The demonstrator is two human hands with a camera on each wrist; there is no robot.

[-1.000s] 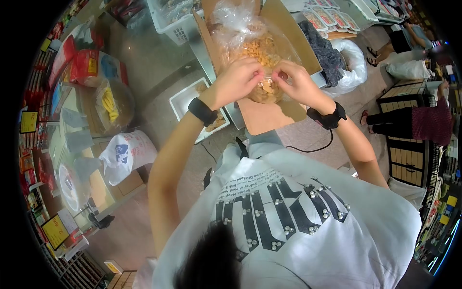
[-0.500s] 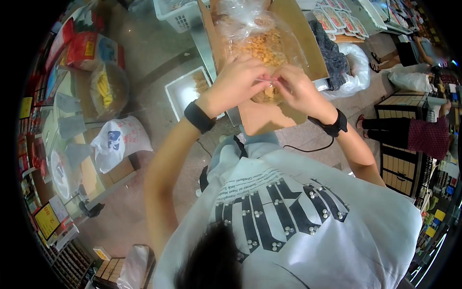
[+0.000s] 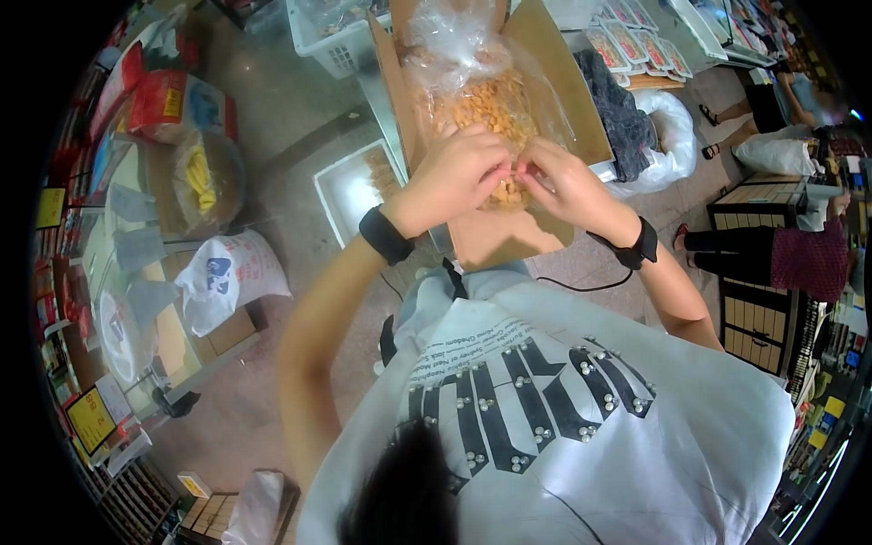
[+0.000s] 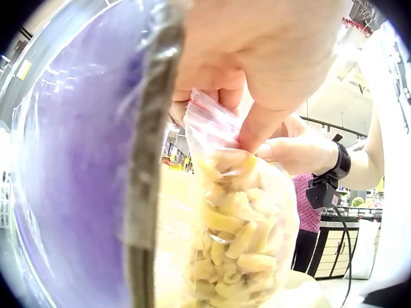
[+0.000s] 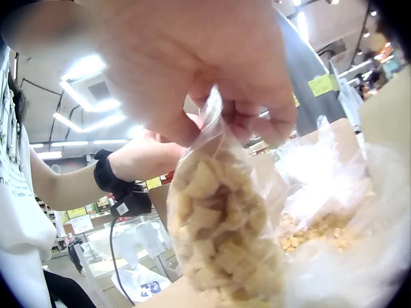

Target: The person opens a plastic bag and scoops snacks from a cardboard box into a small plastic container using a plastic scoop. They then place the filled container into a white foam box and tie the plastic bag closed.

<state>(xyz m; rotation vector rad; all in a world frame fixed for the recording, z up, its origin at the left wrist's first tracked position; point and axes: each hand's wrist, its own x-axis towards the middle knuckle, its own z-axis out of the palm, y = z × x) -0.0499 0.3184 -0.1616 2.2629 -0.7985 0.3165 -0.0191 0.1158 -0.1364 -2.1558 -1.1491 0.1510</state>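
Note:
A clear zip-lock bag (image 4: 241, 237) filled with pale yellow snack pieces hangs upright from both hands. My left hand (image 3: 459, 182) pinches its top edge, where a red line runs along the seal in the left wrist view. Close beside it, my right hand (image 3: 572, 186) pinches the same top edge between thumb and fingers. The two sets of fingertips nearly meet in the head view. Behind the hands, a large clear plastic bag (image 3: 459, 54) holding loose snack pieces (image 3: 490, 100) lies inside an open cardboard box (image 3: 581, 100).
A white foam box (image 3: 345, 204) with some pieces in it stands low to the left. Beyond are a white basket (image 3: 341, 50), dark crumpled plastic (image 3: 618, 118) and packed trays (image 3: 627, 41). At left, a white plastic bag (image 3: 227, 282) sits by a counter. People stand at the right.
The hands have come closer together along the bag's top edge, fingertips now nearly meeting. Both sit slightly lower in the head view than before.

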